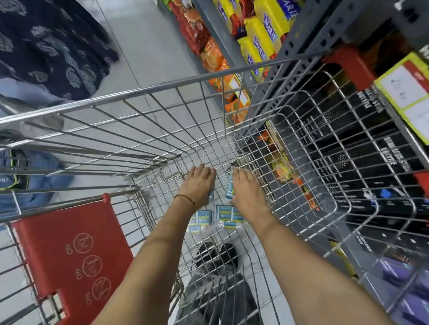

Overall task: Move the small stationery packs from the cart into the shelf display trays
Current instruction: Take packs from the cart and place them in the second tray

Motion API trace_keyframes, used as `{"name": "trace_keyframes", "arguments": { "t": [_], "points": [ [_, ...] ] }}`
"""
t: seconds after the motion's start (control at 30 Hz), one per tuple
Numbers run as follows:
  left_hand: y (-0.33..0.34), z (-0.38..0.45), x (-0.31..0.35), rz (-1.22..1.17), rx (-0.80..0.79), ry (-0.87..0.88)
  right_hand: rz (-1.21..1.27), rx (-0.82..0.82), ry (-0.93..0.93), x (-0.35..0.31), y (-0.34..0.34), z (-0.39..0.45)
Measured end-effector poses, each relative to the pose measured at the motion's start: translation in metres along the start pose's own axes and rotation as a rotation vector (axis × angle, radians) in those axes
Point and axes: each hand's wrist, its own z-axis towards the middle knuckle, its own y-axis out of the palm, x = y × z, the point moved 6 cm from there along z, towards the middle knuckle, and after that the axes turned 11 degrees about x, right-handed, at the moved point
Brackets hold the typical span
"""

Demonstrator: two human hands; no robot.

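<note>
Both my arms reach down into a wire shopping cart (147,91). My left hand (199,184) lies palm down near the cart floor, with a light blue stationery pack (211,194) showing at its thumb side. My right hand (246,191) is beside it and holds a light blue pack (230,185) upright against the palm. More small blue and white stationery packs (224,216) in clear wrap lie on the cart floor just below my wrists. The shelf display trays are not in sight.
A grey metal shelf upright (286,56) stands right of the cart, with yellow biscuit packs (262,33) and black boxes (373,155) on the shelves. The red child-seat flap (72,249) is at lower left. Another person in dark patterned cloth (41,36) stands at upper left.
</note>
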Motion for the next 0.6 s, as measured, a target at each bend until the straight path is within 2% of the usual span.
{"name": "trace_keyframes", "arguments": {
  "t": [0.3, 0.43, 0.6],
  "points": [
    [-0.075, -0.024, 0.02, -0.098, 0.041, -0.084, 0.175, 0.023, 0.067, 0.011, -0.079, -0.032],
    [-0.135, -0.04, 0.046, -0.046, 0.078, -0.039, 0.196, 0.073, 0.086, 0.025, -0.139, -0.061],
    [-0.229, -0.062, 0.115, -0.009, 0.136, 0.085, 0.233, 0.157, 0.13, 0.057, -0.232, -0.126]
  ]
}}
